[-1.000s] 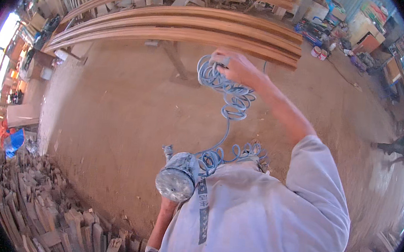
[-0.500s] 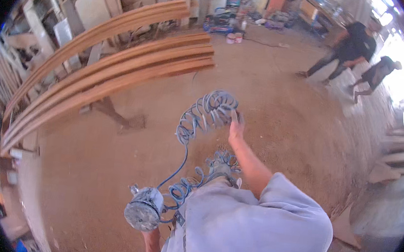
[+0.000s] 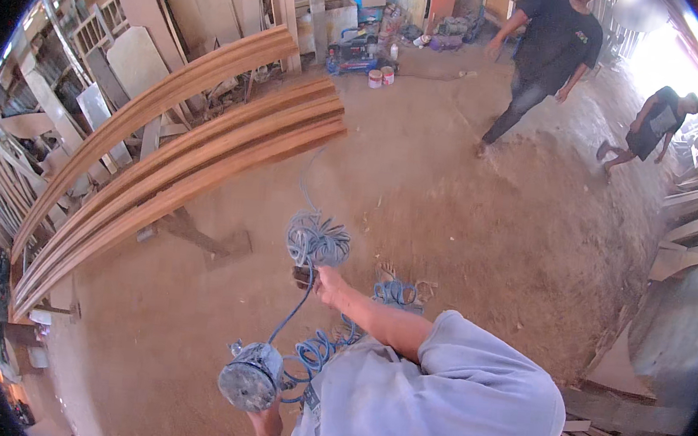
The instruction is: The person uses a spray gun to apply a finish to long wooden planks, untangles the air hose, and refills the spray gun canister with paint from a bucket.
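Observation:
My left hand [image 3: 267, 417] is closed beneath a spray gun [image 3: 250, 380], which has a round grey cup and a stained, flat top. The grip itself is mostly hidden under the cup. A blue coiled air hose [image 3: 317, 350] runs from beside the gun. My right hand [image 3: 328, 286] reaches forward across my body, closed at the lower end of a bunched part of the hose [image 3: 318, 239]. Beside its fingers shows a small dark piece [image 3: 304, 277] that I cannot make out. More hose loops [image 3: 397, 294] hang near my shirt front.
Long curved wooden mouldings [image 3: 204, 164] lie raised at the left. A person in a dark shirt [image 3: 550, 49] walks at the far right, another person [image 3: 658, 125] beyond. Wood pieces [image 3: 697, 224] line the right side; two small cans [image 3: 381, 77] stand at the back.
My right hand has moved left and closer with the bunched hose, which is now drawn together. The person in the dark shirt has come nearer. My left hand still holds the spray gun.

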The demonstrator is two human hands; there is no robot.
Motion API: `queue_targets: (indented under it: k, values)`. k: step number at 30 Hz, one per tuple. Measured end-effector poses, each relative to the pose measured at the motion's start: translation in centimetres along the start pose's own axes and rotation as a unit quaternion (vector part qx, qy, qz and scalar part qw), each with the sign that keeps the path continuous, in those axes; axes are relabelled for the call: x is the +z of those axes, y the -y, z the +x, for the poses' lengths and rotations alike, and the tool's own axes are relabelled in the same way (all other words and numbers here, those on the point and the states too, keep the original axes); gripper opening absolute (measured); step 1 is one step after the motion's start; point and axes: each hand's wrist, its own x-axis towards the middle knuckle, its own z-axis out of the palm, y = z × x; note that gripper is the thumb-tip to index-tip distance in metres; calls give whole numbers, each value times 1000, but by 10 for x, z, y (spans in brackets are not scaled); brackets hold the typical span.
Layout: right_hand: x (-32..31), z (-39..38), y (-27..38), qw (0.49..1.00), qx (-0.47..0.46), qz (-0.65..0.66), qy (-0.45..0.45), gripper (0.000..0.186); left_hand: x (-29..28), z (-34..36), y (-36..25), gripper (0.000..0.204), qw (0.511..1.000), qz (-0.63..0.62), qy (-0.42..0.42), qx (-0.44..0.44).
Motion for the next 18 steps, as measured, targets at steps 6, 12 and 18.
queue_targets:
  k: [6, 12, 18]
  values:
    - [-12, -7, -27, 995, -72, 61, -46, 23, -24, 7, 27, 55, 999, 44, 4, 9]
    - [-15, -18, 13, 993, -72, 32, -92, 14, -20, 14, 12, 40, 999, 18, 50, -2]
    - [-22, -38, 27, 976, -109, -97, -164, 4, -20, 20, 14, 45, 996, -16, 85, -13]
